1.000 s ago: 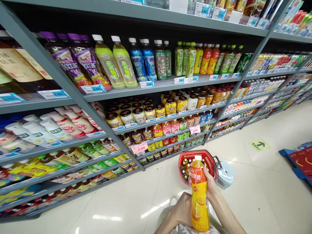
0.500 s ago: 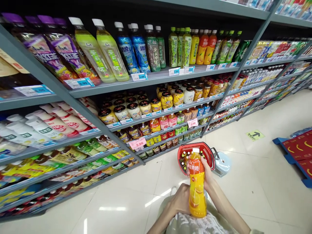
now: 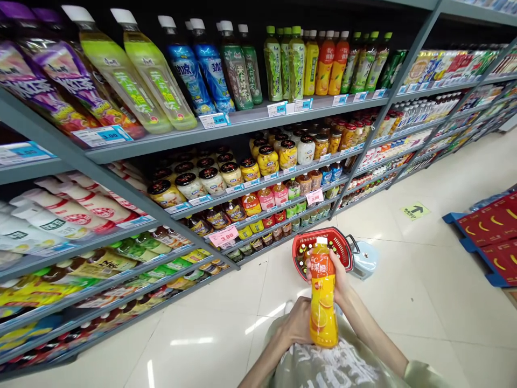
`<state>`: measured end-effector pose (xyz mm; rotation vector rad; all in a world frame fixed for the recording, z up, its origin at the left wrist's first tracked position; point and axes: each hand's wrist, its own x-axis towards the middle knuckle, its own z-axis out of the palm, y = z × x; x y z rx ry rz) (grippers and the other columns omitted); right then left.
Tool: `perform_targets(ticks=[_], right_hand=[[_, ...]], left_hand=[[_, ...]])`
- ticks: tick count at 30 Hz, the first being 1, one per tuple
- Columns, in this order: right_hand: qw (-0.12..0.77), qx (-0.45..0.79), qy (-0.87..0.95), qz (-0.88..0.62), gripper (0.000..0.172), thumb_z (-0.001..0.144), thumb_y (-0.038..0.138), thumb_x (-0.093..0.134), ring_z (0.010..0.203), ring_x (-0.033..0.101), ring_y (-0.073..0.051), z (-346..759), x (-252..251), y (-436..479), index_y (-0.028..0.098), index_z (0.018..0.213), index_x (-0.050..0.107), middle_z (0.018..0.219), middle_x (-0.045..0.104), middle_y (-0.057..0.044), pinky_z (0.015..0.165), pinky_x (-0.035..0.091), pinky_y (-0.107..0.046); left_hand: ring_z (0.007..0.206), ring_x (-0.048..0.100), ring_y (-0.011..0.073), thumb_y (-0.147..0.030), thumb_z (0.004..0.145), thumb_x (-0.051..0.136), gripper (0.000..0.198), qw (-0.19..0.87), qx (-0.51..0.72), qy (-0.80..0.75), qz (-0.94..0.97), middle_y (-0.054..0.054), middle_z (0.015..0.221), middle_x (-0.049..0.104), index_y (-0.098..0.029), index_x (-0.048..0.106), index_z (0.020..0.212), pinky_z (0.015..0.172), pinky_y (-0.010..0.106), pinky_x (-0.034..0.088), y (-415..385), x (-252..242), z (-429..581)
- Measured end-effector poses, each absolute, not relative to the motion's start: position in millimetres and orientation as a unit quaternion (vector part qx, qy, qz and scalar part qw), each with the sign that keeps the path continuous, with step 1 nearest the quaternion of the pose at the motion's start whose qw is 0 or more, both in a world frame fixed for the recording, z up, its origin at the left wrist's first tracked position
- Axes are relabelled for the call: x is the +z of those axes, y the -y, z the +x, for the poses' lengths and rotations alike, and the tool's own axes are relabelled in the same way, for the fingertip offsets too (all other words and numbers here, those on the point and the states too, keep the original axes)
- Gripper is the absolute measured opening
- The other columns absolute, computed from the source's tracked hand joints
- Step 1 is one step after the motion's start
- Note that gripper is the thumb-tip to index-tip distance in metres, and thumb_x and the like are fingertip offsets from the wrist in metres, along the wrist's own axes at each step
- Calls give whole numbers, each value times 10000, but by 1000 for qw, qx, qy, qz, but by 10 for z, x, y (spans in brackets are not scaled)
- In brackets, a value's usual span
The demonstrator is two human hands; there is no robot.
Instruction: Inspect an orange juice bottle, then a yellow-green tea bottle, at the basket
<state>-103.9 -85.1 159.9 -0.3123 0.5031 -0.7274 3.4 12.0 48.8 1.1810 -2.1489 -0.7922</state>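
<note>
An orange juice bottle [image 3: 323, 302] with a white cap and a red-and-yellow label stands nearly upright in front of my body. My right hand [image 3: 341, 277] is closed around its upper part from the right, fingertips showing at the left edge of the label. My left hand [image 3: 299, 322] is bent in against the bottle's lower left side. Its fingers are hidden behind the bottle, so their grip cannot be made out. Beyond the bottle, a red shopping basket [image 3: 343, 245] on the floor holds several dark bottles with light caps.
Long grey shelves [image 3: 242, 116] run along the left and ahead, with bottled drinks, jars [image 3: 269, 160] and cartons. A light blue stool-like object [image 3: 365, 261] stands beside the basket. Red boxes [image 3: 490, 237] rest on a blue pallet at right. A green arrow sticker [image 3: 415, 210] marks the tiled floor.
The view has shifted slightly, so shelves and basket appear a little higher and further left. Both hands and the juice bottle keep nearly the same pose.
</note>
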Motion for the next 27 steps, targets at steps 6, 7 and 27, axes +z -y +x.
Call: perform_targets(ticks=[6,7,27], right_hand=[[899,-340,-229,-158,494,866,647,690,699,744,-233,-1015,1610,872,195,1065,706,788,781,-55,630,613,-357],[899,-341,-225,-156,491,867,647,687,691,741,-232,-1010,1621,874,198,1063,705,782,779,-53,624,613,-357],[902,-325,-224,-173,420,846,559,739,700,729,-229,-1041,1591,904,216,1078,675,843,771,-55,615,620,-360]], left_hand=[[550,252,100,-544,676,672,517,274,-280,803,449,-49,564,318,-234,262,618,546,312,294,-142,444,38],[552,263,102,-553,663,695,527,271,-278,802,453,-49,565,332,-232,279,615,545,308,304,-146,429,40],[477,244,117,-609,792,576,549,384,-252,785,415,-43,518,266,-243,204,622,486,335,240,-115,608,52]])
